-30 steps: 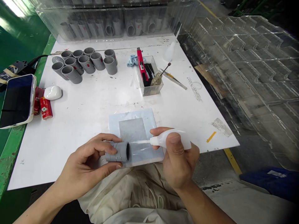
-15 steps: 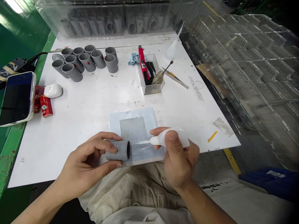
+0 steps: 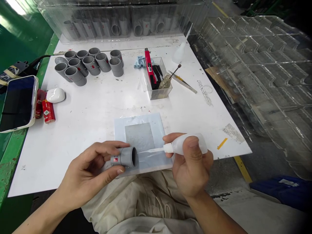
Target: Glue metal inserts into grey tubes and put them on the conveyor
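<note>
My left hand (image 3: pixel 90 170) is closed round a short grey pipe fitting (image 3: pixel 124 157), held on its side with the open end facing right and a small red label showing. My right hand (image 3: pixel 190 165) grips a translucent squeeze bottle (image 3: pixel 185 145); its long thin nozzle points left and the tip sits just outside the fitting's mouth. Both hands are at the near edge of the white table (image 3: pixel 97 107), over a pale blue square mat (image 3: pixel 141 136) with a grey patch in its middle.
Several grey fittings (image 3: pixel 87 65) stand at the back left. A clear box (image 3: pixel 158 81) holds a red tool and a small brush bottle. A phone (image 3: pixel 17 102), a white case (image 3: pixel 55 95) and a red can lie left. Clear plastic trays are stacked right.
The fitting has been rotated in my left hand, so its red label now shows. My right hand and the bottle have shifted slightly right, drawing the nozzle back from the opening.
</note>
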